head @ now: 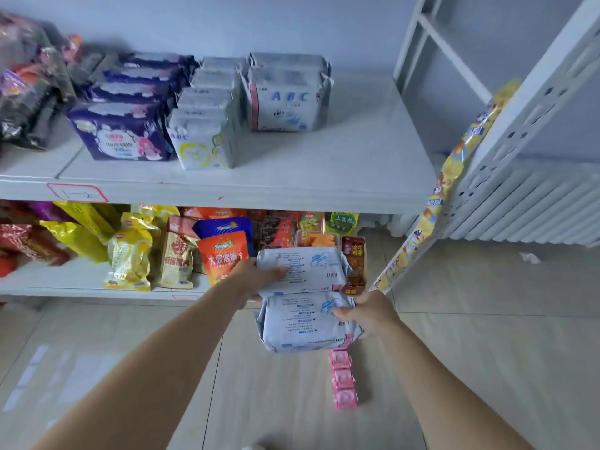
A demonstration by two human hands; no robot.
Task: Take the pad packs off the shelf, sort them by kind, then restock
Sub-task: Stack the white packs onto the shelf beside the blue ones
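Both hands are held out below the upper shelf point(292, 177): the right hand point(370, 315) grips the nearer white pad pack point(302, 326), and the left hand point(256, 277) grips the farther white pad pack point(302, 269), the two packs touching edge to edge. Behind them, navy pad packs point(120, 131), yellow-print white packs point(203, 146) and blue-print ABC packs point(285, 99) stand in separate rows on that shelf.

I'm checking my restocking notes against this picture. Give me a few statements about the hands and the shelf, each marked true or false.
1. Each hand holds a white pad pack. True: left hand on the upper pack, right hand on the lower pack.
2. The top shelf holds no packs. False: purple packs and white packs stand there.
3. Snack bags fill the lower shelf. True.
4. The pink packets sit on the top shelf. False: they are seen below the hands, against the floor.
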